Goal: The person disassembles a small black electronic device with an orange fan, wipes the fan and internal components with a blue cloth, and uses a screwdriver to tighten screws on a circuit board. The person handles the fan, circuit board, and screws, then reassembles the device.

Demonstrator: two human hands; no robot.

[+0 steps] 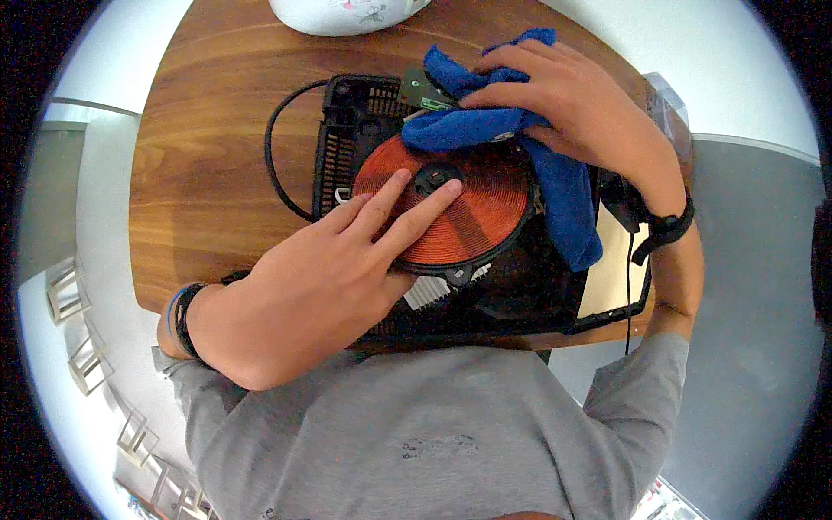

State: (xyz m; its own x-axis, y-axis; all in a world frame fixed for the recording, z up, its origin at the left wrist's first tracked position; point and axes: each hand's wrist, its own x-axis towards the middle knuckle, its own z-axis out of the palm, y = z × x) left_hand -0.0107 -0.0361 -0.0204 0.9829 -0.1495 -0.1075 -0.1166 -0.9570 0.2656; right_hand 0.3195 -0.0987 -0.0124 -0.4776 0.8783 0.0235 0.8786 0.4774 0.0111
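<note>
An opened black appliance housing [520, 303] lies on the table, with a round copper-wire coil [485, 201] inside it. My left hand [316, 277] reaches over the coil from the lower left. Two of its fingers stretch apart onto the coil's black centre, and its thumb rests by the near rim. A blue cloth [568, 217] drapes over the coil's far right side and hangs down across the housing. My right hand [563, 100] grips this cloth near a green circuit board [418, 89] at the back; some fingertips are hidden in its folds. White metal fins [426, 293] show below the coil.
A black cable [270, 143] loops out on the housing's left. At the far edge of the wooden table [208, 173] stands a white rounded container [347, 16]. A thin black cord [629, 286] hangs at the right, near a clear plastic item [667, 95].
</note>
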